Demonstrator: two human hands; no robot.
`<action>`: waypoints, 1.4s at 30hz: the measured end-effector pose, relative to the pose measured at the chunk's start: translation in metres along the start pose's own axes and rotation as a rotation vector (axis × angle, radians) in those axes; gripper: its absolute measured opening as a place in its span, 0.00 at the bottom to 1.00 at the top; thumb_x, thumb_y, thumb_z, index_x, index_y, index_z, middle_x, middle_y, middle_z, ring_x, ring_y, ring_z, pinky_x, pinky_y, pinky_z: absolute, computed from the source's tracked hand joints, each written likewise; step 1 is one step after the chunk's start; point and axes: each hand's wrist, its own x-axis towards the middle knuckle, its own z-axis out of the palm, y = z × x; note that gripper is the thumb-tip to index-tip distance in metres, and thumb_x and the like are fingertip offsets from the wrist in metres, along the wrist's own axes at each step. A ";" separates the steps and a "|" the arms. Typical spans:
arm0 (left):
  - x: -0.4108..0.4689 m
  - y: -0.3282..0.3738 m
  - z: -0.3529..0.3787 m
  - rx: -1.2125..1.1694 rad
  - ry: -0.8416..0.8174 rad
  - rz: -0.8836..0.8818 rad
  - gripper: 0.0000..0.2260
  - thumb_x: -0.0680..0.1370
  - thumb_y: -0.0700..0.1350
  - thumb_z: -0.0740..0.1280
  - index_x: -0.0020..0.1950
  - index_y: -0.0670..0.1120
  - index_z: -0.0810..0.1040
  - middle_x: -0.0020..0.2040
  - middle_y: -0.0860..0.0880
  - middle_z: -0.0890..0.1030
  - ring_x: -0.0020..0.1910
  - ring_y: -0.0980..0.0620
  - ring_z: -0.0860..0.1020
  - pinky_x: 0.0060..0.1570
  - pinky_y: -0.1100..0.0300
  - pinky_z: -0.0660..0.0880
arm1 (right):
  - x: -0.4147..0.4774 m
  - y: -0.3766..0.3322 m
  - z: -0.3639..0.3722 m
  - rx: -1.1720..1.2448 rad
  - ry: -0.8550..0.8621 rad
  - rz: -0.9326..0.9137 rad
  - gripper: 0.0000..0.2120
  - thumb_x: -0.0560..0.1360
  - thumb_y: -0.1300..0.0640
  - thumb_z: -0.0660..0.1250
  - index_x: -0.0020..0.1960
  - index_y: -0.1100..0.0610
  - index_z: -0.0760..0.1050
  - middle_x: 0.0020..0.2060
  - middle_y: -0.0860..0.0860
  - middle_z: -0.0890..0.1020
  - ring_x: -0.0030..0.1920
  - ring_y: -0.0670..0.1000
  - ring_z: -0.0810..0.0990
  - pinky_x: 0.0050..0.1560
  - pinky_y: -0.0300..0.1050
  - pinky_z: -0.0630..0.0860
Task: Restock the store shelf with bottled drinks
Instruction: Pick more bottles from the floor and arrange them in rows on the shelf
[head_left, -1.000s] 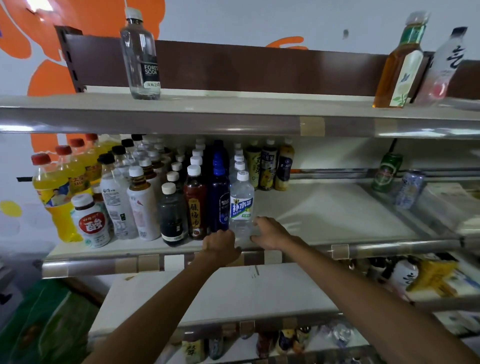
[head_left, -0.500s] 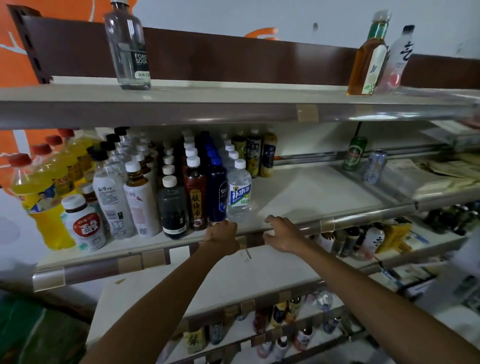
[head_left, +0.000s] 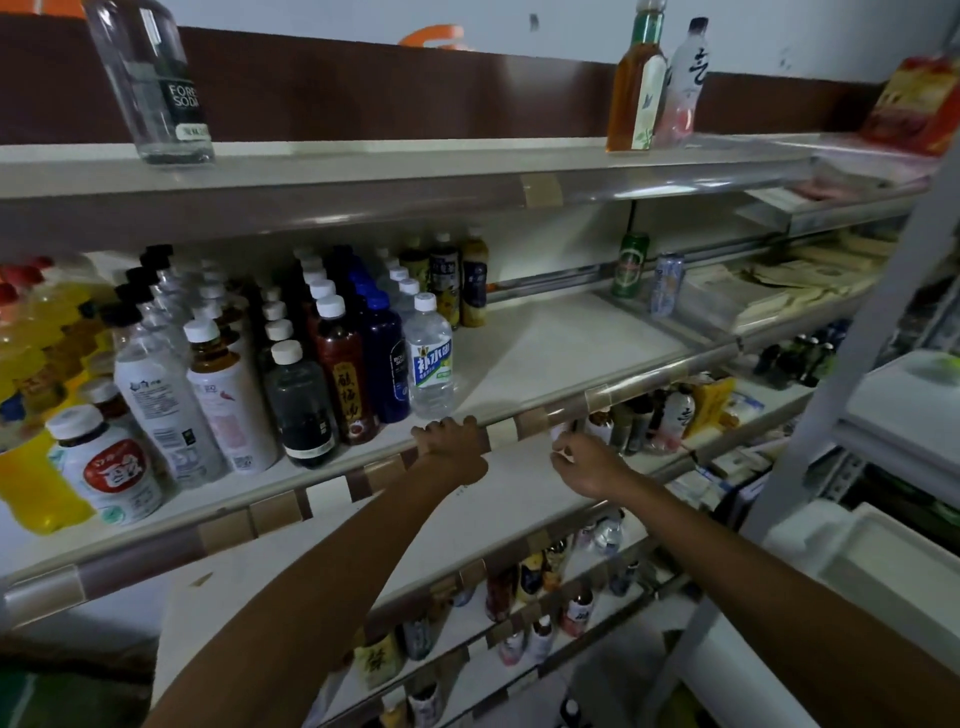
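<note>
Shelf (head_left: 566, 343) half filled with bottles (head_left: 430, 358). We find left hand (head_left: 453, 448) gripping its rail (head_left: 649, 375); right hand (head_left: 589, 462), grip unclear.

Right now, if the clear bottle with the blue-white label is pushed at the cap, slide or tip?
Probably tips: the bottle is tall and narrow, upright near the shelf front edge. It looks full, so likely heavy for its size; push low. Thin clear plastic may flex if squeezed.

Upright bottles (head_left: 291, 374) crowding shelf (head_left: 545, 353) left
</note>
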 end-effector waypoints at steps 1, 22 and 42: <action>-0.001 0.003 0.002 0.004 -0.009 -0.006 0.26 0.76 0.51 0.63 0.71 0.45 0.62 0.67 0.39 0.69 0.65 0.38 0.69 0.65 0.42 0.63 | -0.005 0.005 -0.002 0.001 -0.005 0.012 0.15 0.80 0.53 0.60 0.64 0.58 0.74 0.60 0.57 0.78 0.61 0.58 0.76 0.56 0.45 0.72; -0.081 0.137 0.062 -0.175 -0.334 0.270 0.27 0.76 0.54 0.63 0.72 0.48 0.63 0.66 0.41 0.70 0.63 0.39 0.71 0.62 0.46 0.69 | -0.144 0.144 0.006 0.041 -0.079 0.245 0.17 0.81 0.55 0.60 0.64 0.63 0.73 0.60 0.60 0.78 0.58 0.56 0.76 0.58 0.46 0.70; -0.187 0.386 0.176 -0.003 -0.739 0.911 0.30 0.77 0.53 0.65 0.75 0.44 0.61 0.71 0.41 0.69 0.66 0.42 0.70 0.65 0.53 0.69 | -0.395 0.289 0.045 0.138 -0.049 0.927 0.20 0.82 0.51 0.57 0.69 0.61 0.67 0.69 0.57 0.70 0.67 0.57 0.70 0.63 0.45 0.66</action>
